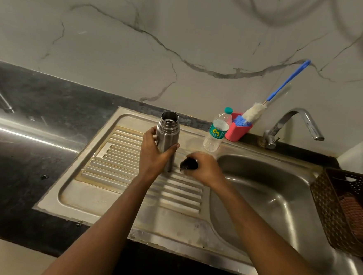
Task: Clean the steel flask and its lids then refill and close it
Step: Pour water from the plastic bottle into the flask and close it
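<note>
Cylindrical steel flask, uncapped, left of the steel sink basin: your left hand grips it steady, your right hand holds its dark round lid.

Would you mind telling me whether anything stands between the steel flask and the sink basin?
Only the right hand, gripping a round dark lid, sits between the cylindrical steel flask and the steel sink basin.

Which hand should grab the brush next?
Probably the right hand: the brush stands on its side, near the tap, while the left hand grips the flask. The right must first set down its dark lid.
</note>
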